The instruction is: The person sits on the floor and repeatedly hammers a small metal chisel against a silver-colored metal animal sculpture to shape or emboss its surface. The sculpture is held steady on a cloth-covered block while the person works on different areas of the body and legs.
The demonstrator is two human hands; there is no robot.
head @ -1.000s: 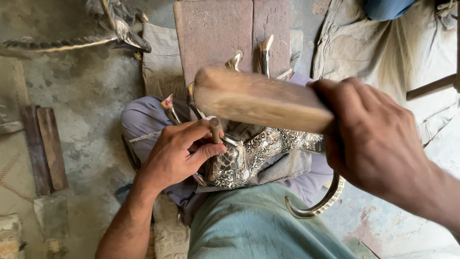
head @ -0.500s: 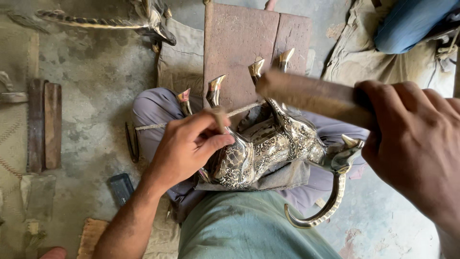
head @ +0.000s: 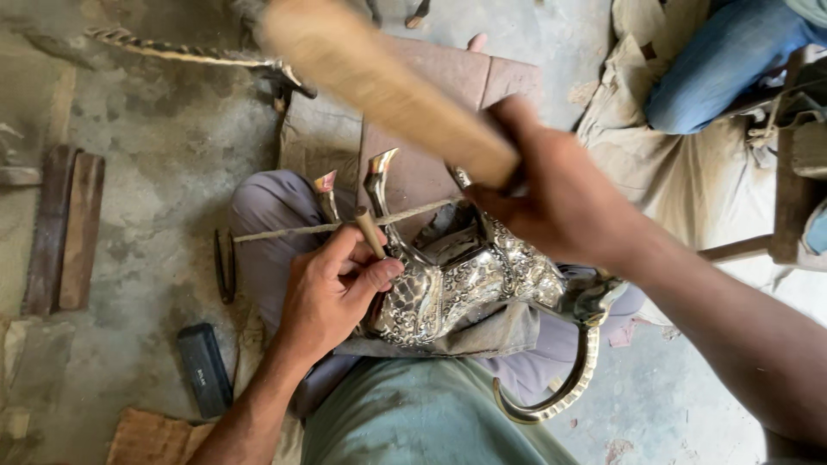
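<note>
Since the frame half a second ago the wooden mallet [head: 388,86] has swung up and away from the piece, now raised high and motion-blurred over the brown board [head: 431,103]; before it sat low across the metal figure. Right hand [head: 560,202] closed tight round the mallet's handle end. Left hand [head: 332,293] curled shut on a short punch [head: 370,232], tip set against the figure's patterned flank, thumb close by the shaft. The embossed metal animal figure [head: 465,288] lies across the lap on a grey cloth [head: 465,336], legs pointing away, curved tail [head: 560,387] hanging toward the floor. A cord [head: 345,224] runs across the legs. Dark flat case [head: 205,366] on the concrete floor [head: 155,172]; another person's blue-clad leg [head: 724,69] top right.

Risk, as a judgement: mallet is far from the punch, so an off-line stroke could hit the left thumb or knuckles, or glance and skid the punch, scarring the pattern. Figure only rests on the lap and could shift under a blow.
</note>
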